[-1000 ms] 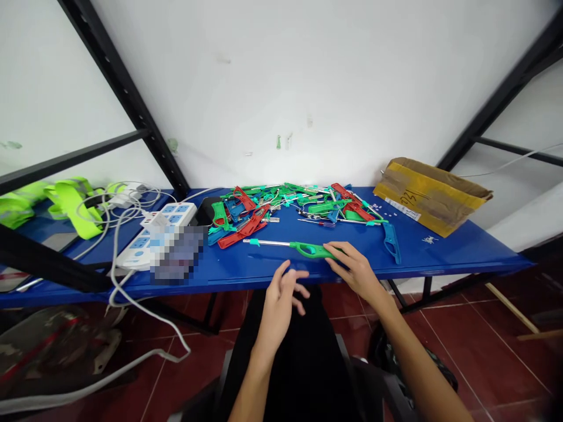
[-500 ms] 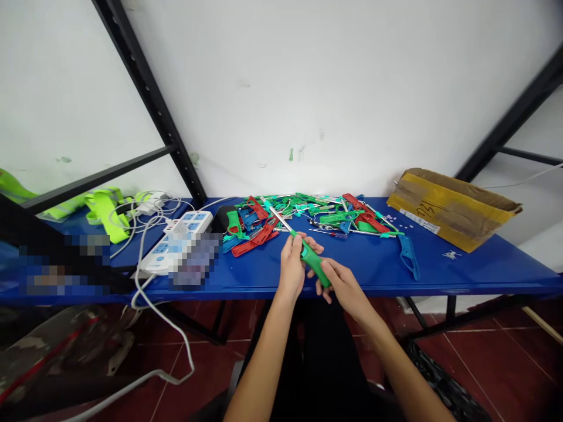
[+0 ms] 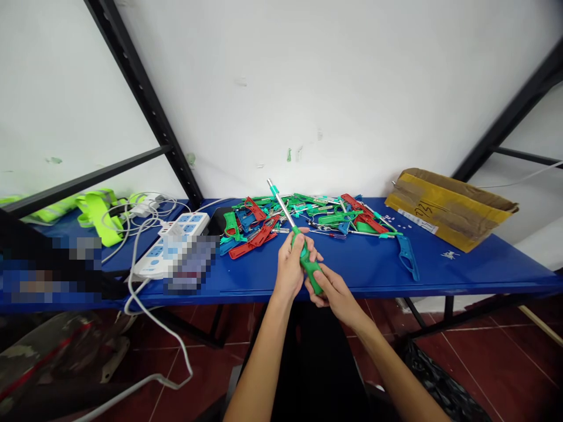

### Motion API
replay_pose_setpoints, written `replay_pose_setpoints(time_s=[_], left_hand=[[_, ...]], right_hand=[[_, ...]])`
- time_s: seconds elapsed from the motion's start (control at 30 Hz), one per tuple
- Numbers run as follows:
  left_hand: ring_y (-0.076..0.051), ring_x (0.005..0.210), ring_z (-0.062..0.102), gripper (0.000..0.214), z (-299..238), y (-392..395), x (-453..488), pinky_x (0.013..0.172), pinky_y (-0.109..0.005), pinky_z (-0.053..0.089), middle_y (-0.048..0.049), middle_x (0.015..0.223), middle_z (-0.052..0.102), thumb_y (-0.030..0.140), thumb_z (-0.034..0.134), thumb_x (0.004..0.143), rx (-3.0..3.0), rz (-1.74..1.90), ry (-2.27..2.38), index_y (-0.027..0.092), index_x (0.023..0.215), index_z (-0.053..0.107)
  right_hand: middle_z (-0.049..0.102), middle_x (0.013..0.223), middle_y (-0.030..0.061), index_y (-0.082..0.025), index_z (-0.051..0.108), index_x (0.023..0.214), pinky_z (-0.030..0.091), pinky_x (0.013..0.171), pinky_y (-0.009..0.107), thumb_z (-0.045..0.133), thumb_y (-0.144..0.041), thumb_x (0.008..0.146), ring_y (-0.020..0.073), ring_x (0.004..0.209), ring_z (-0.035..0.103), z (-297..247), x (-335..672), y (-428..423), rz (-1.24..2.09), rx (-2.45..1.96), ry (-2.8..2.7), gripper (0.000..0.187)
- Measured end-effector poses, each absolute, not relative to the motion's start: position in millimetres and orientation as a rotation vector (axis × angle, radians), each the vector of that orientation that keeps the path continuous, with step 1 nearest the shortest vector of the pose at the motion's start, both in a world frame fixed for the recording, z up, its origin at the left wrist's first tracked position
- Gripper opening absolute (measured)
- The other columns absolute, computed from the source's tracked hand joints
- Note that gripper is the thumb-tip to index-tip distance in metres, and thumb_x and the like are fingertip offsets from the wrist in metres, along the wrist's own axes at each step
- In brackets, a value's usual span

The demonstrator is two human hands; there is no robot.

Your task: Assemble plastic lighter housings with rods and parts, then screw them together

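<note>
Head view of a blue table (image 3: 259, 272) with both hands at work, centre of the frame. A green lighter (image 3: 311, 268) lies aslant between the hands, raised above the table's near edge; its metal rod (image 3: 285, 210) points to the upper left, with a turquoise piece (image 3: 274, 190) near the tip. The left hand (image 3: 289, 271), just left of centre, closes its thumb and fingers around the forward part of the green body, beside the base of the rod. The right hand (image 3: 338, 296), lower and to the right, grips the rear end, thumb on top and fingers curled beneath.

Behind the hands, across the middle of the frame, a heap of green, red and blue casings mixed with metal rods lies against the white wall (image 3: 352, 82). A red casing (image 3: 255, 240) lies at the heap's left front; a blue casing (image 3: 407, 257) lies apart, right of centre. At the right stands a cardboard box (image 3: 444, 205) with yellow tape, small white pieces (image 3: 450, 254) near its lower edge. At the left are a white power strip (image 3: 155, 264), a pixelated object (image 3: 193, 266) beside it, and yellow-green reflective straps (image 3: 100, 217).
</note>
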State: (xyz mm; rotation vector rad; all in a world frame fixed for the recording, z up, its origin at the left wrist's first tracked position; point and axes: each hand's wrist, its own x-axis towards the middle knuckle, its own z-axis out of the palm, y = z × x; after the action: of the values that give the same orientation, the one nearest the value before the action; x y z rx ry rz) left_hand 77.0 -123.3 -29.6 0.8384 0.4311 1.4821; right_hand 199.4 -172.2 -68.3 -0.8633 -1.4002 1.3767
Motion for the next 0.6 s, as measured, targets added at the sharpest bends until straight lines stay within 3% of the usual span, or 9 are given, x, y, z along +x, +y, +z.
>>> replay_pose_setpoints(time_s=[0.07, 0.17, 0.27, 0.37, 0.47, 0.6], left_hand=[[-0.011, 0.067, 0.063, 0.047, -31, -127, 78, 0.075, -0.031, 0.06, 0.0005, 0.087, 0.069, 0.053, 0.085, 0.091, 0.855, 1.412, 0.427, 0.019, 0.116, 0.066], [-0.019, 0.078, 0.073, 0.053, -39, -132, 79, 0.064, -0.027, 0.056, -0.0063, 0.094, 0.078, 0.055, 0.091, 0.084, 0.876, 1.341, 0.441, 0.019, 0.112, 0.064], [-0.019, 0.073, 0.074, 0.052, -46, -133, 76, 0.059, -0.025, 0.053, -0.0037, 0.086, 0.077, 0.057, 0.092, 0.082, 0.857, 1.387, 0.452, 0.02, 0.105, 0.063], [-0.016, 0.071, 0.074, 0.049, -44, -132, 72, 0.081, -0.036, 0.064, 0.0012, 0.081, 0.074, 0.054, 0.094, 0.082, 0.863, 1.462, 0.422, 0.021, 0.101, 0.063], [-0.015, 0.07, 0.074, 0.049, -38, -134, 72, 0.105, -0.051, 0.062, 0.0032, 0.08, 0.072, 0.053, 0.095, 0.081, 0.876, 1.464, 0.388, 0.021, 0.099, 0.063], [-0.011, 0.065, 0.07, 0.043, -31, -136, 80, 0.113, -0.053, 0.059, 0.0066, 0.076, 0.067, 0.047, 0.092, 0.086, 0.848, 1.499, 0.437, 0.021, 0.1, 0.061]], right_hand=[[0.054, 0.074, -0.0027, -0.023, 0.058, 0.093, 0.035, 0.051, 0.026, 0.057, -0.062, 0.108, 0.0111, 0.056, 0.042, -67, 203, -172, 1.193, -0.894, -1.443, 0.043], [0.055, 0.074, -0.0012, -0.022, 0.065, 0.094, 0.039, 0.058, 0.029, 0.061, -0.057, 0.108, 0.0139, 0.062, 0.043, -65, 209, -172, 0.936, -0.984, -1.521, 0.037], [0.058, 0.074, -0.0013, -0.023, 0.069, 0.104, 0.042, 0.059, 0.029, 0.061, -0.057, 0.108, 0.0154, 0.063, 0.047, -64, 216, -171, 1.018, -0.967, -1.537, 0.035], [0.068, 0.083, 0.0009, -0.022, 0.069, 0.112, 0.048, 0.066, 0.031, 0.059, -0.054, 0.11, 0.0166, 0.068, 0.056, -64, 220, -172, 1.129, -0.914, -1.576, 0.033], [0.069, 0.08, 0.0006, -0.023, 0.069, 0.102, 0.049, 0.068, 0.032, 0.058, -0.052, 0.11, 0.0172, 0.067, 0.059, -68, 219, -174, 1.068, -0.917, -1.605, 0.032], [0.061, 0.068, -0.0016, -0.023, 0.067, 0.094, 0.046, 0.063, 0.031, 0.06, -0.056, 0.109, 0.0167, 0.061, 0.056, -72, 211, -176, 1.095, -0.909, -1.493, 0.037]])
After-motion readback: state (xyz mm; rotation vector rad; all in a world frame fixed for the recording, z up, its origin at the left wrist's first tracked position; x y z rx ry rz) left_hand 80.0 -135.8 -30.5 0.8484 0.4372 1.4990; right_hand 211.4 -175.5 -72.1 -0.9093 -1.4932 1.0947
